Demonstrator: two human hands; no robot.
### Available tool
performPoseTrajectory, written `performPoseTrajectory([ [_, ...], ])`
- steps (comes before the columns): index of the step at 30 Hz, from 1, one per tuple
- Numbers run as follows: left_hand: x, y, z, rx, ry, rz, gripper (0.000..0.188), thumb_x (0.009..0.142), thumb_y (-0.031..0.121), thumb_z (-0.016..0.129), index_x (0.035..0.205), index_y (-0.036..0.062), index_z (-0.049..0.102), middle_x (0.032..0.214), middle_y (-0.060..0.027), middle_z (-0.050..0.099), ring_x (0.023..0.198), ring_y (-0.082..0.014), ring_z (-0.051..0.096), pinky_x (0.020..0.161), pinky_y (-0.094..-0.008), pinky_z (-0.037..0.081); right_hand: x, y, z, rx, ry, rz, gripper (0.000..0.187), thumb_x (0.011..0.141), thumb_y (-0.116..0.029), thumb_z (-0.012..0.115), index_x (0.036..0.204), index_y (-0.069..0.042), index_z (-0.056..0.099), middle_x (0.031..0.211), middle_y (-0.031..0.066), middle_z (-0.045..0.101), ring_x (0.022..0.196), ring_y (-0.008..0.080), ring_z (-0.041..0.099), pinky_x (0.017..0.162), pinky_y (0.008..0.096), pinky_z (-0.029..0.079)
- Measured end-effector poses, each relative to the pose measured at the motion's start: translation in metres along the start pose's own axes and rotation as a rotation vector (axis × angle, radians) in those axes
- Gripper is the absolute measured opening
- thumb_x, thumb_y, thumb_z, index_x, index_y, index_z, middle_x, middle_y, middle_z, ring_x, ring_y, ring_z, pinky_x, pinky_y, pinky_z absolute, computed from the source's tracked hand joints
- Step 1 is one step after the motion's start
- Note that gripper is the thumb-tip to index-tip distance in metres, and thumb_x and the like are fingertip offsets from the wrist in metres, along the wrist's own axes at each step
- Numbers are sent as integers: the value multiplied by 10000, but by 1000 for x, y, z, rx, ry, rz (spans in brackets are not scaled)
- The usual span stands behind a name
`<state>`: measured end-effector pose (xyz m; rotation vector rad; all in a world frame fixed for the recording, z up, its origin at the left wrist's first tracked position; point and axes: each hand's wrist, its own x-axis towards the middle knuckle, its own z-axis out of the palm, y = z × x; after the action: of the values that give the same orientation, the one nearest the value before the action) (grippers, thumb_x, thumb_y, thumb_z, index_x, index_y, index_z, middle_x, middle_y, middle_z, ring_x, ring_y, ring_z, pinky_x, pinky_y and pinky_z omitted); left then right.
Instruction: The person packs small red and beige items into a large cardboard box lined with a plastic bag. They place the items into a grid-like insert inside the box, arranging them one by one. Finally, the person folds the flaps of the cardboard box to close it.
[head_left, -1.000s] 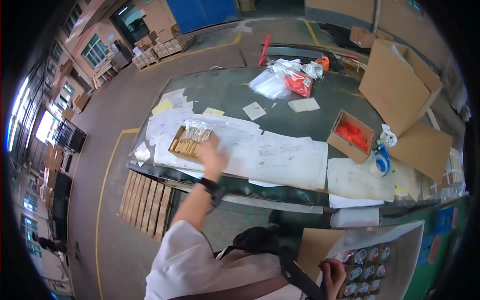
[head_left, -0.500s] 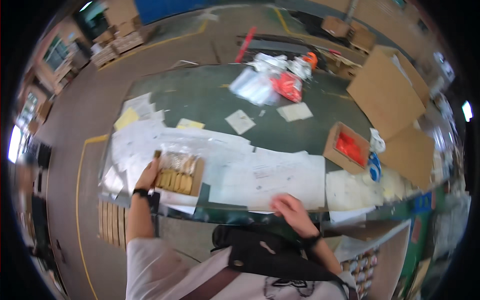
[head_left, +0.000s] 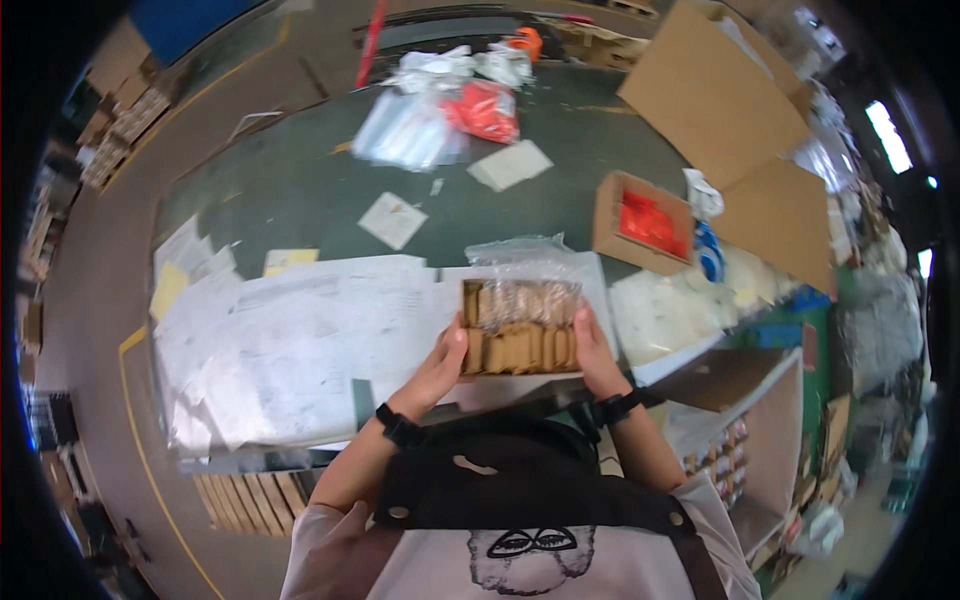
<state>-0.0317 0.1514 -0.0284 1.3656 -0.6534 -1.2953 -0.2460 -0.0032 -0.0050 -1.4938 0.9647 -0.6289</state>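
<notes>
An open cardboard box [head_left: 466, 302] filled with rows of small brown packets [head_left: 530, 347] sits at the near edge of the table, in front of my body. A clear plastic bag [head_left: 520, 262] lies across its far half and spills past the far rim. My left hand [head_left: 438, 368] grips the box's left side, thumb along the rim. On the opposite side my right hand [head_left: 598, 358] presses against the box with its fingers. Whether the box rests fully on the papers or is slightly lifted, I cannot tell.
Paper sheets [head_left: 300, 340] cover the table's near left. At the right stand a small box with red contents [head_left: 602, 225], a blue tape dispenser [head_left: 709, 252] and a large open carton [head_left: 715, 100]. Plastic bags [head_left: 408, 130] lie farther back. A carton of cylindrical items [head_left: 780, 440] stands lower right.
The box of packets has moved rightward from the left end of the papers to before my body. My right hand, free before, now holds its right side. The view has turned too.
</notes>
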Motion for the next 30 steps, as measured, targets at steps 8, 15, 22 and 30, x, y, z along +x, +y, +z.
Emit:
performPoseTrajectory([
  [8, 77, 60, 158, 1107, 104, 572, 355, 836, 344, 642, 993, 26, 633, 957, -134, 555, 943, -300, 518, 815, -399, 418, 22, -19, -167, -892, 183, -451, 236, 806, -147, 655, 1011, -40, 608, 966, 159, 570, 931, 357, 541, 842, 434, 442],
  [15, 86, 57, 226, 1569, 228, 263, 537, 813, 498, 628, 1031, 7, 605, 1006, -126, 529, 961, -290, 502, 810, -419, 390, 35, -15, -207, -965, 144, -326, 121, 801, -161, 639, 867, -60, 628, 900, 138, 590, 887, 347, 568, 790, 441, 451],
  [22, 109, 63, 246, 1574, 177, 130, 428, 795, 362, 700, 971, -8, 575, 907, -165, 605, 861, -327, 626, 723, -414, 519, 35, -5, -237, -883, -39, -312, 106, 781, -118, 575, 785, -29, 632, 865, 155, 603, 860, 343, 581, 742, 435, 478],
  [30, 110, 65, 237, 1373, 116, 208, 301, 735, 231, 699, 918, 18, 590, 959, -185, 575, 894, -357, 592, 773, -435, 506, 26, 8, -210, -1221, 99, -270, 227, 671, -134, 638, 855, -6, 604, 992, 171, 488, 973, 347, 490, 760, 426, 476],
])
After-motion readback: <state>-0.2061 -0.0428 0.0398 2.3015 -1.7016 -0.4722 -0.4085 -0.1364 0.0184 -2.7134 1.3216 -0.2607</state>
